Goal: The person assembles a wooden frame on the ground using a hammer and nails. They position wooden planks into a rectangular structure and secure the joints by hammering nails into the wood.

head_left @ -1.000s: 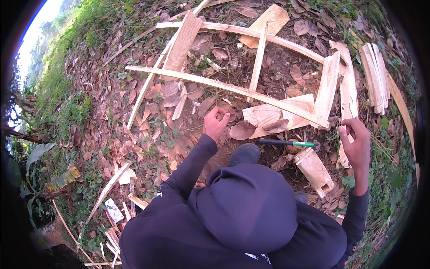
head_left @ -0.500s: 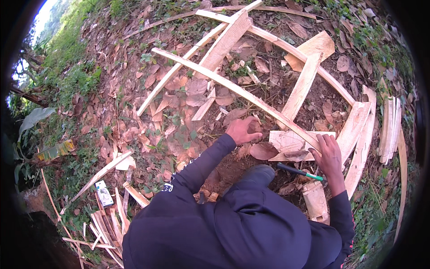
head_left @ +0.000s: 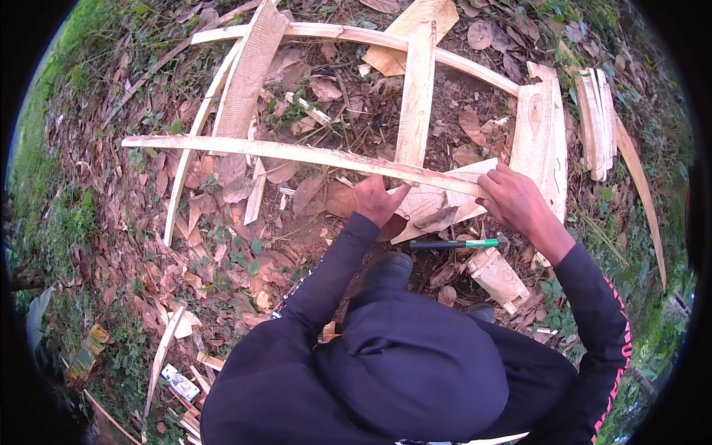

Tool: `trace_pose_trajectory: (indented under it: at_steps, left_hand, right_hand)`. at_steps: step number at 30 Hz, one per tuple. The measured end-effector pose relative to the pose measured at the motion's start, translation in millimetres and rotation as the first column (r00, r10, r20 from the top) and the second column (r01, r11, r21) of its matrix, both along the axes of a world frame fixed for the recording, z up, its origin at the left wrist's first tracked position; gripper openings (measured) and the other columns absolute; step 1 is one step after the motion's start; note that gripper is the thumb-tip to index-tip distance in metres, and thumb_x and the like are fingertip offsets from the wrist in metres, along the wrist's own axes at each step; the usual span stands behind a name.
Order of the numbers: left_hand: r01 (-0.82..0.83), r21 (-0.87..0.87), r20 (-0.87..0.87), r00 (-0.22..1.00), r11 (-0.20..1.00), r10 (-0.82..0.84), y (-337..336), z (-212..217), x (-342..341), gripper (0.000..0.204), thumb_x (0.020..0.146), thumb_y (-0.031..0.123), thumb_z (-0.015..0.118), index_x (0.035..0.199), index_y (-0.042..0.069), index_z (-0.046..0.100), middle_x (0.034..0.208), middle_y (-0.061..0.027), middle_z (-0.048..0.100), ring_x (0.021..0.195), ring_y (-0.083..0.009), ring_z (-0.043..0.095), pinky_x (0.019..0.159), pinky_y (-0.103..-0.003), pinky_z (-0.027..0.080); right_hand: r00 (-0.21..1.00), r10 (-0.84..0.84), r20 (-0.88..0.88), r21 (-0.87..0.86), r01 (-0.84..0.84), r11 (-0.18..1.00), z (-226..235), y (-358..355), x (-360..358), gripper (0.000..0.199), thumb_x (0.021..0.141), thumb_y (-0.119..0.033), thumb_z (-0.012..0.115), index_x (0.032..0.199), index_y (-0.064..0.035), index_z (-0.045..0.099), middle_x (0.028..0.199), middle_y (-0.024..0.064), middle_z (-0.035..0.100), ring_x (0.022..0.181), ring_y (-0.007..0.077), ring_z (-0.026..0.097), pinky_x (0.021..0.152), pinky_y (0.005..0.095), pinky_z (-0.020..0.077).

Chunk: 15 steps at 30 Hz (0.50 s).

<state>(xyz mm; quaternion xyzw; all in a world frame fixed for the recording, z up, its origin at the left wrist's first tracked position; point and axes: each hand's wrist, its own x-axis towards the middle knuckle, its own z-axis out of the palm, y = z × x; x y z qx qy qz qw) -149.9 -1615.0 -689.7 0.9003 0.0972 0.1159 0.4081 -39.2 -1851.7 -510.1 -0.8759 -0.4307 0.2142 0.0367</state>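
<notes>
My right hand, right of centre in the frame, held the right end of a long, pale wooden strip, the fingers clamped together on it. My left hand, near the centre, was up against the strip's lower edge; its thumb stood apart from the other fingers, but the fingertips were partly hidden, so I could not tell whether they gripped the wood. The strip ran from the left of the frame, slanting slightly down to the right, across the lower end of a short crosspiece. That crosspiece rose to a curved rail spanning the top of the frame. A broad, rough-sawn board leaned at upper left, and another board stood at a slant right of centre, just beyond my right hand. Below the strip, between my hands, a flat board lay on the ground among dry brown leaves. Nearer me, below centre, were a hammer with a black and green handle and a notched wooden block. A bundle of thin slats lay at upper right; a small white box lay at lower left, beside wood scraps. My dark boot showed below my left hand.
</notes>
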Motion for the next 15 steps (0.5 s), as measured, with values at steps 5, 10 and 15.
trace_pose_trajectory:
  at_steps: [5,10,15]
  left_hand:
    - [0.15,0.077,0.134,0.978,0.986,-0.159,-8.0,7.4,11.6,0.019,0.079,0.027,0.073,0.081,0.009,0.07,0.064,-0.0129,0.063,0.056,-0.0314,0.063,0.051,-0.041,0.049]
    - [0.204,-0.002,0.106,0.974,0.979,-0.202,-29.6,35.4,15.9,0.019,0.079,0.021,0.074,0.09,0.007,0.07,0.071,-0.0127,0.066,0.06,-0.0295,0.065,0.054,-0.039,0.05]
    - [0.344,0.016,0.312,0.89,0.939,-0.331,-65.0,67.2,16.0,0.021,0.082,0.017,0.071,0.099,0.005,0.07,0.074,-0.0119,0.068,0.061,-0.0288,0.066,0.055,-0.036,0.051]
  right_hand:
    - [0.999,-0.046,0.021,0.059,0.045,0.997,-11.5,-14.4,-4.6,0.02,0.083,-0.017,0.066,0.092,-0.0032,0.056,0.086,0.0109,0.059,0.089,0.0278,0.058,0.079,0.0388,0.0503]
    - [0.995,-0.063,0.072,0.069,0.058,0.996,4.7,-37.6,-15.3,0.02,0.084,-0.017,0.063,0.098,-0.0046,0.056,0.087,0.0112,0.06,0.089,0.0278,0.059,0.079,0.0397,0.0507]
    - [0.985,-0.167,-0.046,-0.093,0.162,0.982,37.3,-71.5,-28.6,0.016,0.086,-0.014,0.061,0.094,-0.0046,0.051,0.086,0.0118,0.058,0.088,0.0299,0.055,0.079,0.042,0.0471]
